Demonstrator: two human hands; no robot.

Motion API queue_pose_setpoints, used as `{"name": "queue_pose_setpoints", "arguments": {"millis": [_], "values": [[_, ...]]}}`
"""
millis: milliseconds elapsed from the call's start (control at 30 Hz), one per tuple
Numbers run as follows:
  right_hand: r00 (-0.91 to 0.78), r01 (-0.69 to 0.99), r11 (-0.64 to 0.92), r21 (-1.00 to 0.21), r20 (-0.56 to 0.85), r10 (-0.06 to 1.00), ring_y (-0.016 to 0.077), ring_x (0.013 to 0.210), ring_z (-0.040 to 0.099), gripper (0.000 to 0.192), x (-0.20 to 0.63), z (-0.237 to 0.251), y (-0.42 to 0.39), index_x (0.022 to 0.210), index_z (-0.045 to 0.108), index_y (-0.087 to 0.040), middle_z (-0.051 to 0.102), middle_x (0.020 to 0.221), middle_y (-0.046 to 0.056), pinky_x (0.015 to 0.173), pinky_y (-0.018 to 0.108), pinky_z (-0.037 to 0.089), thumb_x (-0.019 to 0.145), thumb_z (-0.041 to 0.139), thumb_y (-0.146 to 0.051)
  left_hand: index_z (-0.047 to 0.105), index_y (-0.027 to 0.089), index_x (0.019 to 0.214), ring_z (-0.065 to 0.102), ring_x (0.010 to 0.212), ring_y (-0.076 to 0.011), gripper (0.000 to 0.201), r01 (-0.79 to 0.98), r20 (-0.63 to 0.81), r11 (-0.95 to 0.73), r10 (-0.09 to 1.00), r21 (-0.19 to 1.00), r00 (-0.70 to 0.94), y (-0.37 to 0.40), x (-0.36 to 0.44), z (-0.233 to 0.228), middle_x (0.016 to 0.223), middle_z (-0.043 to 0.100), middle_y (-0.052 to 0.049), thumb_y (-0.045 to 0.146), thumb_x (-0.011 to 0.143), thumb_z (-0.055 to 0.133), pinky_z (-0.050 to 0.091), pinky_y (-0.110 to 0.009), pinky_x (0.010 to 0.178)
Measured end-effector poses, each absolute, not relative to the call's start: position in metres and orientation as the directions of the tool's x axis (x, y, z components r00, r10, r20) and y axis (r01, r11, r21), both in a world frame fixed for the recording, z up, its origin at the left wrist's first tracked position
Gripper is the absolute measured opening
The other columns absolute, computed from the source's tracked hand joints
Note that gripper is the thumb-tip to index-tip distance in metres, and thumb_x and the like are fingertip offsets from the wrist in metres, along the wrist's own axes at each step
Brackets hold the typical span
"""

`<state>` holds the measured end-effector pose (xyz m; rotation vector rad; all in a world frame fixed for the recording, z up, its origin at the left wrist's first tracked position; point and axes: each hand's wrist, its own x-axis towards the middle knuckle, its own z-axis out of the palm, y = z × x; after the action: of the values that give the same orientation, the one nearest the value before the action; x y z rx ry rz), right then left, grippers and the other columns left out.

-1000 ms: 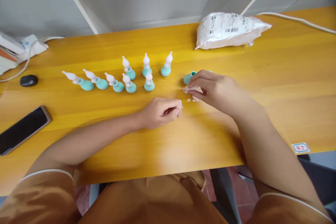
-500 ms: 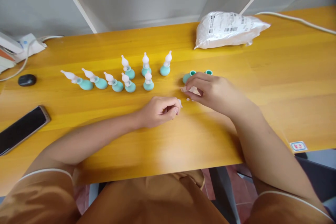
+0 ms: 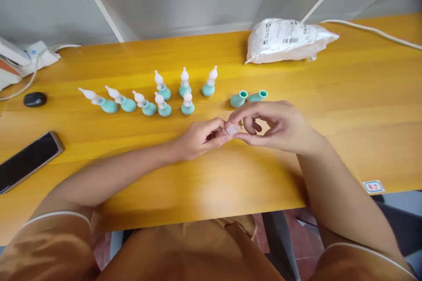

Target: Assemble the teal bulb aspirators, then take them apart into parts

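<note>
My left hand [image 3: 201,138] is closed on a small translucent plastic piece [image 3: 232,129], held just above the table. From the other side, my right hand [image 3: 277,125] pinches the same piece between thumb and index fingertip, its other fingers curled. Part of the piece is hidden by the fingers. Just beyond my right hand, two teal rubber bulbs with open necks, a left one [image 3: 238,99] and a right one [image 3: 259,95], lie tilted. Small pale bits [image 3: 241,124] show on the table behind the fingers. To the left stand several teal bulbs with whitish pointed tips [image 3: 187,104], resembling nasal aspirators.
A white plastic parcel bag [image 3: 286,41] lies at the back right, near a white cable [image 3: 372,30]. At the left are a black mouse [image 3: 34,99] and a phone [image 3: 31,160]. A small sticker [image 3: 373,186] is on the table's right front edge.
My right hand has moved from beside the teal bulbs towards my left hand, and its fingertips now meet the plastic piece there. Both open-necked bulbs are more fully in sight.
</note>
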<state>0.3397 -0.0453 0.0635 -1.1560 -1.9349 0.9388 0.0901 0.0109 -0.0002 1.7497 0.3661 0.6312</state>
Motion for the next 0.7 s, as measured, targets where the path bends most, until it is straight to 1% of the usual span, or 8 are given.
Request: {"name": "queue_pose_setpoints", "arguments": {"millis": [67,133,267,333,400,500,633,700], "values": [[-0.37,0.467,0.382,-0.798,0.216,0.904,0.0185,0.063,0.058,0.023,0.342,0.067,-0.044,0.116,0.081,-0.037,0.079,0.092,0.0,0.06,0.038,0.048,0.1,0.084,-0.052,0.063,0.02,0.107,0.052,0.063,-0.0103,0.029,-0.083,0.217,-0.257,0.551,0.963,0.805,0.01,0.09,0.001,0.075,0.058,0.006,0.049,0.11,0.067,0.043,-0.026,0.065],[-0.356,0.581,0.418,-0.698,0.243,0.902,0.021,0.068,0.062,0.019,0.347,0.07,-0.042,0.115,0.081,-0.036,0.08,0.103,0.005,0.063,0.04,0.05,0.105,0.076,-0.051,0.064,0.019,0.109,0.053,0.061,-0.0104,0.032,-0.075,0.199,-0.237,0.558,0.969,0.806,0.009,0.09,0.002,0.072,0.057,0.006,0.051,0.111,0.065,0.043,-0.027,0.065],[-0.415,0.812,0.474,-0.341,0.234,0.879,0.0281,0.084,0.07,0.023,0.357,0.065,-0.039,0.109,0.083,-0.029,0.075,0.118,0.013,0.08,0.047,0.055,0.111,0.066,-0.044,0.066,0.019,0.108,0.053,0.059,-0.0106,0.039,-0.021,0.139,-0.211,0.565,0.977,0.813,0.007,0.087,0.007,0.07,0.059,0.005,0.056,0.114,0.056,0.042,-0.027,0.062],[-0.476,0.84,0.51,-0.188,0.198,0.857,0.0283,0.084,0.069,0.026,0.359,0.059,-0.038,0.102,0.083,-0.025,0.074,0.119,0.014,0.084,0.049,0.055,0.111,0.065,-0.041,0.067,0.018,0.111,0.053,0.059,-0.0105,0.04,-0.015,0.135,-0.211,0.565,0.977,0.814,0.007,0.086,0.008,0.071,0.06,0.004,0.055,0.116,0.054,0.043,-0.027,0.061],[-0.524,0.838,0.54,-0.08,0.161,0.837,0.0266,0.082,0.067,0.029,0.358,0.051,-0.036,0.097,0.083,-0.022,0.074,0.12,0.014,0.084,0.047,0.055,0.112,0.064,-0.037,0.067,0.017,0.113,0.053,0.06,-0.0103,0.038,-0.024,0.145,-0.217,0.561,0.976,0.815,0.007,0.085,0.007,0.072,0.06,0.004,0.052,0.117,0.052,0.043,-0.026,0.061],[-0.558,0.828,0.561,0.01,0.12,0.821,0.0268,0.084,0.066,0.031,0.355,0.045,-0.035,0.094,0.084,-0.023,0.075,0.121,0.014,0.083,0.045,0.054,0.112,0.06,-0.03,0.063,0.018,0.115,0.052,0.06,-0.0099,0.034,-0.069,0.179,-0.213,0.559,0.975,0.81,0.007,0.086,0.002,0.073,0.059,0.005,0.05,0.118,0.052,0.045,-0.025,0.062],[-0.583,0.812,0.58,0.056,0.101,0.806,0.0277,0.087,0.065,0.033,0.351,0.043,-0.035,0.095,0.085,-0.019,0.075,0.119,0.015,0.083,0.043,0.051,0.113,0.058,-0.024,0.053,0.021,0.113,0.052,0.061,-0.0091,0.026,-0.195,0.264,-0.182,0.557,0.964,0.787,0.007,0.088,-0.005,0.076,0.058,0.005,0.047,0.118,0.053,0.049,-0.024,0.063],[-0.593,0.805,0.59,0.06,0.111,0.798,0.0262,0.086,0.064,0.034,0.35,0.042,-0.035,0.093,0.084,-0.018,0.075,0.117,0.015,0.083,0.042,0.049,0.113,0.057,-0.022,0.051,0.022,0.112,0.053,0.061,-0.009,0.025,-0.206,0.267,-0.171,0.552,0.963,0.79,0.007,0.088,-0.006,0.079,0.059,0.005,0.046,0.119,0.053,0.047,-0.023,0.061]]}}
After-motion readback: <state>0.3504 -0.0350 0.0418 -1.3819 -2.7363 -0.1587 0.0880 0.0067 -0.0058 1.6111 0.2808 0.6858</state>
